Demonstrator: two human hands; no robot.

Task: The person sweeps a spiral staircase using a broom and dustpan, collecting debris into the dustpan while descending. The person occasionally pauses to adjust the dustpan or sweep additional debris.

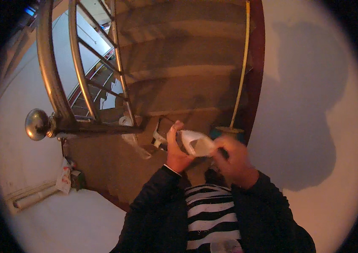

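Note:
A pale, rounded object (pixel 198 143), light inside and perhaps a small container or light fitting, is held in front of my striped top. Around its left side my left hand (pixel 178 151) is closed, with the thumb and fingers at its edge. At the right end my right hand (pixel 234 159) is blurred, its fingertips on or close to the rim; whether they grip it is not clear. Just left of the left hand, a pale and dark item with a thin frame (pixel 159 139) shows partly; its lower part is hidden.
Curved brown stairs (pixel 179 69) lie beyond my hands, with a metal railing (pixel 47 63) at the left. A long yellow pole (pixel 243 63) leans near the right wall. A clear plastic bag (pixel 138 147), a white bag (pixel 65 180) and a roll (pixel 36 196) lie left.

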